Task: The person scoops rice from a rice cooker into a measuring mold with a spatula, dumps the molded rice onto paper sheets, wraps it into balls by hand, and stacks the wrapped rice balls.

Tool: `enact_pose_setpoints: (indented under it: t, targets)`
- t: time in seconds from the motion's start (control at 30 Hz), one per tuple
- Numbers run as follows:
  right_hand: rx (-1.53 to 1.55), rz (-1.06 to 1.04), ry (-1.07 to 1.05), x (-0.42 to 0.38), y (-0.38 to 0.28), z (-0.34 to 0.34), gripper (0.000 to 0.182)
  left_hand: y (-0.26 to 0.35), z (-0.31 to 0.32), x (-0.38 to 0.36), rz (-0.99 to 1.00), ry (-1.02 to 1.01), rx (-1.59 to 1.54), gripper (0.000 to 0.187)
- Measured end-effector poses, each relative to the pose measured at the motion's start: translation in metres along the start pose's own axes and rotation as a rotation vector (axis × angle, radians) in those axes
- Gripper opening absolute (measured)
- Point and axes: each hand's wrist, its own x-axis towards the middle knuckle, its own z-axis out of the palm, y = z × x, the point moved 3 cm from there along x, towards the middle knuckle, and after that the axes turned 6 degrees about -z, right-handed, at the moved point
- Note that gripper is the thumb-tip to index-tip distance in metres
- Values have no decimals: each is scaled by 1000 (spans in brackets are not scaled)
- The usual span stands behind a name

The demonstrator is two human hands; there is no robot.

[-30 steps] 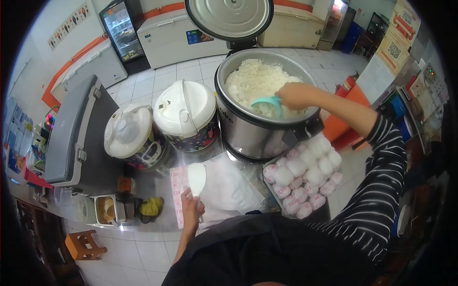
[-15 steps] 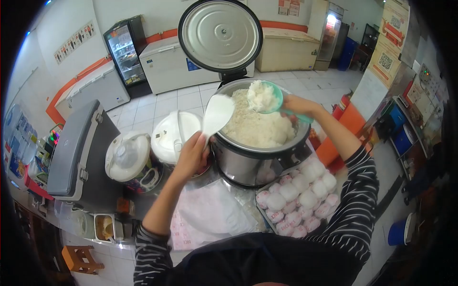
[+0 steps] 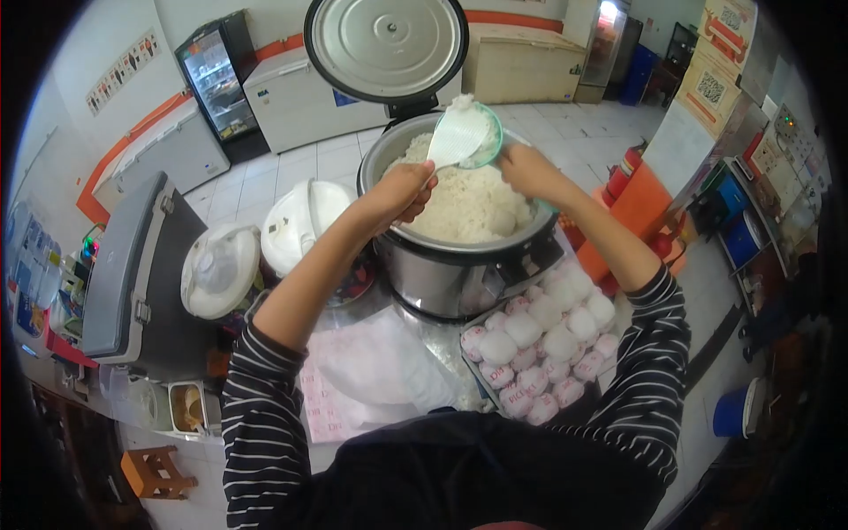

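My left hand (image 3: 406, 193) is closed around the handle of a white paddle (image 3: 457, 138). The paddle's flat blade lies against the rice in a green scoop (image 3: 495, 141). My right hand (image 3: 527, 170) grips that scoop, whose handle is mostly hidden behind the fingers. Both tools are above a large open rice cooker (image 3: 442, 281) holding white rice (image 3: 464, 208). In front of the cooker is a tray of several wrapped rice portions (image 3: 543, 340). Printed wrapping paper (image 3: 353, 375) lies to its left.
The cooker's raised lid (image 3: 389, 44) stands behind the pot. Two white-lidded containers (image 3: 305, 225) and a grey cool box (image 3: 132, 274) are on the left. Orange panels (image 3: 636, 216) stand at the right, with a wooden stool (image 3: 159, 473) at the lower left.
My left hand has moved up and right, bringing the paddle blade onto the scoop's rice. The scoop has shifted slightly left and up. The whole view has shifted a little.
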Motion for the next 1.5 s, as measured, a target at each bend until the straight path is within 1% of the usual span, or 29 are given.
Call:
enact_pose_setpoints:
  t: [0.03,0.07,0.13,0.23,0.27,0.3,0.33,0.47,0.53,0.6,0.67,0.7,0.77,0.83,0.87,0.9,0.93,1.0,1.03,1.07,1.1,1.17,1.2,1.27,1.3,1.37,1.4,1.47,1.5]
  targets:
    - [-79,-69,48,0,-1,2,35,4,3,-3,-4,28,15,33]
    - [-72,-64,33,4,5,6,35,6,4,-3,-9,55,30,33]
    - [-168,-209,113,10,15,10,34,5,3,3,-30,29,-18,33]
    - [-202,-126,52,4,14,7,32,10,3,8,-34,-2,-78,30]
    - [-198,-124,43,0,10,6,32,14,-1,14,-49,-18,-253,31]
    - [-151,-31,-62,-5,9,7,31,17,-5,19,-62,-36,-427,32]
    - [-109,61,-165,-8,11,8,31,18,-9,23,-63,-36,-433,32]
    - [-122,-24,-256,-9,44,0,32,15,-32,39,-162,-108,-366,27]
    - [296,248,-117,-21,54,-10,29,13,-60,47,-89,151,61,28]
    - [568,308,-148,-24,77,-16,22,13,-74,53,506,596,1731,31]
    - [859,242,-261,-35,77,-13,18,23,-55,4,493,714,1904,32]
    - [898,222,-293,-48,62,-9,18,28,-47,-20,450,712,1899,32]
    - [1026,159,-298,-83,37,6,19,31,-40,-60,191,786,1467,26]
    - [1194,103,-316,-120,8,40,21,-3,-51,-98,583,986,1387,34]
    - [1272,79,-353,-137,-3,63,24,-25,-57,-118,609,1013,1206,33]
    - [1361,153,-403,-156,-7,89,26,-48,-60,-139,630,1033,1024,32]
    - [1447,229,-455,-172,-8,117,28,-75,-60,-159,549,1040,919,32]
    - [1778,423,-690,-190,-6,180,28,-136,-64,-193,447,1041,691,31]
    - [1736,482,-637,-192,-2,208,32,-175,-66,-206,419,1035,563,32]
    - [1689,542,-584,-196,2,235,38,-213,-67,-219,322,1045,409,34]
    - [1683,551,-598,-197,5,259,38,-251,-67,-231,230,1054,254,36]
    - [1277,466,-392,-196,15,301,49,-319,-60,-259,105,1092,-41,36]
    - [1273,473,-409,-201,15,325,49,-339,-54,-272,94,1103,-48,36]
    - [210,-396,-104,-213,1,350,54,-372,-42,-295,-25,1164,-233,34]
    - [215,-393,-117,-220,1,366,54,-376,-40,-300,-39,1170,-236,34]
    - [-287,-544,-253,-237,-1,389,46,-381,-31,-309,-29,1206,-306,30]
    - [-286,-557,-257,-232,-5,384,46,-385,-33,-310,-27,1218,-311,30]
    - [-128,-339,-495,-225,-14,369,48,-394,-35,-314,-41,1184,-161,27]
    - [-124,-343,-496,-220,-16,362,48,-390,-33,-312,-41,1188,-159,27]
